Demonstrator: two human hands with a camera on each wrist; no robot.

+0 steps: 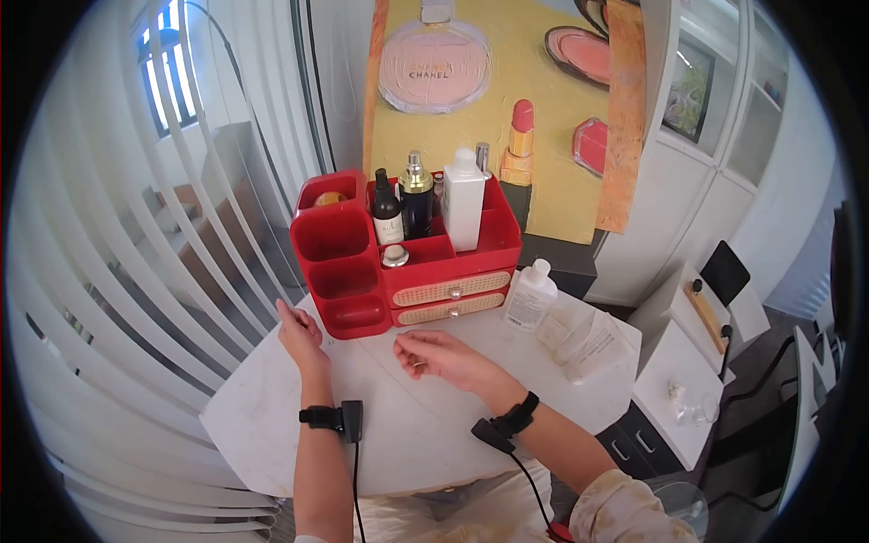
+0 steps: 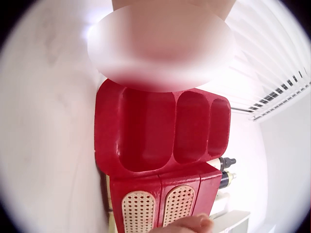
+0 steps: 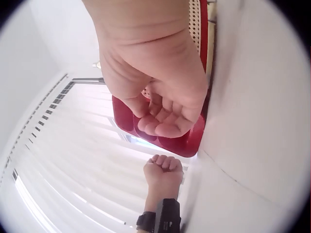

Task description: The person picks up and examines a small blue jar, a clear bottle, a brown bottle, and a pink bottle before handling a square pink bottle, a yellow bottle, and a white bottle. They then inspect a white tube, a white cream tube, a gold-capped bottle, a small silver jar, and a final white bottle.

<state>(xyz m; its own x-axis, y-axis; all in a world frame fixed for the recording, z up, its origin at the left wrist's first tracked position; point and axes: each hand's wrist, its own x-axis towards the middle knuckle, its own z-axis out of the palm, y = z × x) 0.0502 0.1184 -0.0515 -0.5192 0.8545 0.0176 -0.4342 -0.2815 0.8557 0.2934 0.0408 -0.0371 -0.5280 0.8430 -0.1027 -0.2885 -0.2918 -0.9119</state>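
Red organizer (image 1: 448, 270), bottles (image 1: 463, 210) standing inside

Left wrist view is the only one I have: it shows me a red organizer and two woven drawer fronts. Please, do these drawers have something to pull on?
Observer: Yes, the head view shows a round, shiny knob on the upper drawer.

Operator: Thank you. Does something stand on the table, to the right of the organizer?

Observer: Yes, a white bottle with a white cap stands upright there.

Operator: At my bottom edge I see only a small part of the right hand. Is it holding anything?

Observer: Nothing shows in it; in the right wrist view its fingers are loosely curled.
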